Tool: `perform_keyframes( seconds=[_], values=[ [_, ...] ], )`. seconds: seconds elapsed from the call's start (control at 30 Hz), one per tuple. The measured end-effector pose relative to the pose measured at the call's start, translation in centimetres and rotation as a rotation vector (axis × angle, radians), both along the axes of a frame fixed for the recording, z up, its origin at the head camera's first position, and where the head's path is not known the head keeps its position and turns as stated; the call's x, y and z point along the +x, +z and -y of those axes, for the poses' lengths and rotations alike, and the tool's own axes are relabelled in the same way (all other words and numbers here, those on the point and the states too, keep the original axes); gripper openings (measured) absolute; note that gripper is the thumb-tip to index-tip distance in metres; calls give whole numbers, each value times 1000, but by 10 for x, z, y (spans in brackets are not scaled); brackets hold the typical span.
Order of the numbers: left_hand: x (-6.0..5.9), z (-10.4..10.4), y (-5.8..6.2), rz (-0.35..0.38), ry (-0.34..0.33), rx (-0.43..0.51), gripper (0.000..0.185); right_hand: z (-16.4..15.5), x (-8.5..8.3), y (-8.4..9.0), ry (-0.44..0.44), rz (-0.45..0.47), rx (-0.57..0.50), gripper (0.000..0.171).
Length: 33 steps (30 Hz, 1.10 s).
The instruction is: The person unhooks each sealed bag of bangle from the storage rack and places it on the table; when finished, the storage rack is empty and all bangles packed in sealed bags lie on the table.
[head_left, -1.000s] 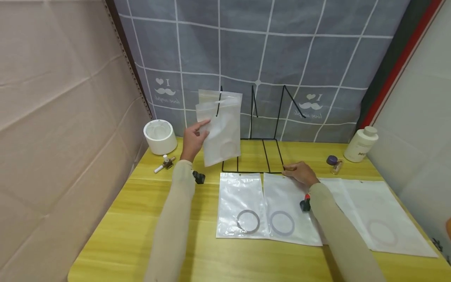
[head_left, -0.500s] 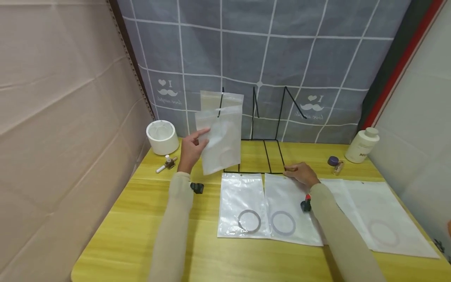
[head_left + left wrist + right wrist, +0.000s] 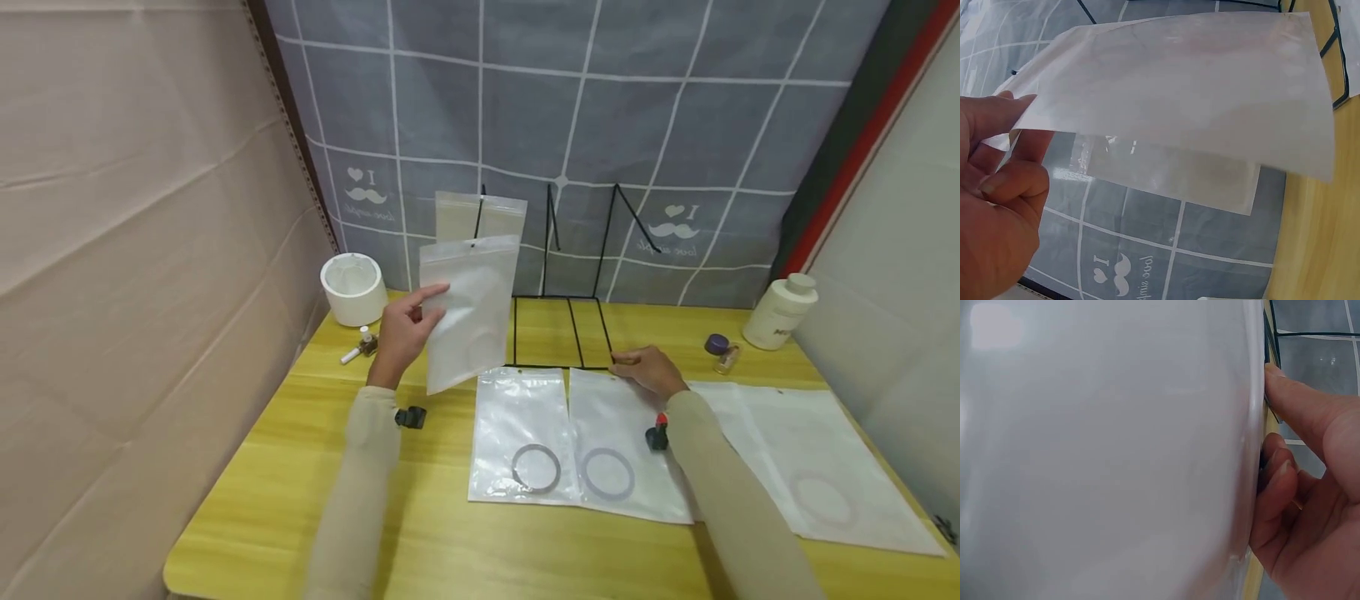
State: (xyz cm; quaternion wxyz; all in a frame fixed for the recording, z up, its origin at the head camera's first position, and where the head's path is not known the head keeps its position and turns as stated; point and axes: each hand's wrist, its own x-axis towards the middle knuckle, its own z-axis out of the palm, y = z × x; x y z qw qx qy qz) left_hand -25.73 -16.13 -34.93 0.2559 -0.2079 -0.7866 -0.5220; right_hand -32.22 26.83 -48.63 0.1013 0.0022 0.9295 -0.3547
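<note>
From the head cam, the left hand (image 3: 401, 333) pinches a frosted pouch (image 3: 468, 312) by its edge, holding it up just in front of another pouch hanging on the wire rack (image 3: 558, 329), probably to keep it flat. The right hand (image 3: 648, 369) rests on the rack's base, seemingly steadying it. Left wrist cam: thumb and fingers (image 3: 1007, 181) clamp the pouch's edge. Right wrist cam: curled fingers (image 3: 1279, 481) by a flat pouch (image 3: 1104, 450); whether they grip, I can't tell.

A makeshift packing corner, likely in a home: a yellow wooden table (image 3: 300, 500) hemmed in by a grey checked cloth backdrop (image 3: 600, 108), a pink cloth (image 3: 135, 208) at left, with flat plastic pouches (image 3: 525, 417) laid out.
</note>
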Motion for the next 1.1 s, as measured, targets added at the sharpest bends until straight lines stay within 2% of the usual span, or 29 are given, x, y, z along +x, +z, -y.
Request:
perform_keyframes(
  seconds=[0.13, 0.23, 0.33, 0.4, 0.47, 0.5, 0.53, 0.6, 0.67, 0.73, 0.9, 1.1],
  values=[
    [7, 10, -8, 28, -39, 2, 31, -3, 0, 1, -3, 14, -19, 60],
    [19, 26, -14, 147, -146, 88, 33, -4, -1, 1, -3, 4, -4, 60],
    [33, 42, -22, 374, -322, 207, 35, -6, -3, 1, 1, -9, 7, 60],
    [38, 53, -33, 573, -424, 270, 37, -6, -3, 2, 11, -10, 9, 60],
    [38, 62, -49, 751, -478, 291, 37, -6, -4, 1, 20, -6, 9, 60],
    [37, 67, -58, 824, -483, 286, 38, -6, -3, 1, 24, -3, 11, 61],
    [35, 71, -67, 876, -475, 275, 39, -5, -3, 1, 25, -2, 9, 60],
    [28, 79, -85, 931, -409, 220, 40, -4, -2, 0, 30, 2, 9, 61],
    [20, 85, -101, 948, -339, 152, 43, -4, -1, 1, 26, 7, 1, 62],
    [12, 90, -111, 957, -273, 98, 45, -4, -1, 1, 18, 14, -11, 62],
    [-1, 94, -123, 955, -187, 29, 44, -5, 0, 1, 12, 20, -28, 62],
    [-10, 92, -130, 930, -165, -33, 43, -4, 0, 1, 15, 16, -20, 62]
  ],
)
